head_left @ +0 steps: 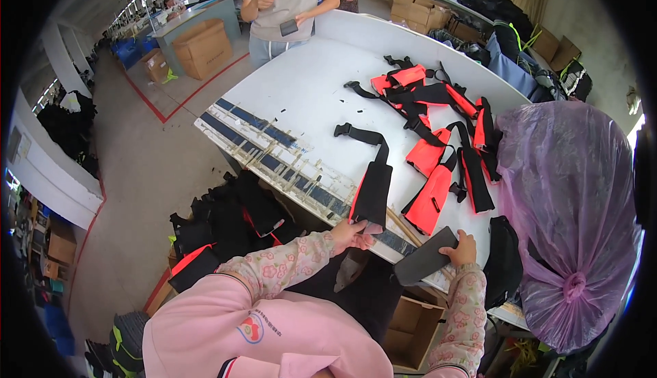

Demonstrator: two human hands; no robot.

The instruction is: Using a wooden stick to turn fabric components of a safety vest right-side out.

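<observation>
The left hand (350,236) pinches a pouch (371,193), and the right hand (462,249) grips a dark pad (421,260).
The pouch is black and orange and lies on the white table (308,90), its near end at the edge, between left thumb and fingers. Its black strap (366,133) runs up the table. The pad, right of the pouch, is held by its right end. More pouches (429,201) lie farther right. Beside the table is a big pink bag (568,186). Across it stands a person (284,1).
</observation>
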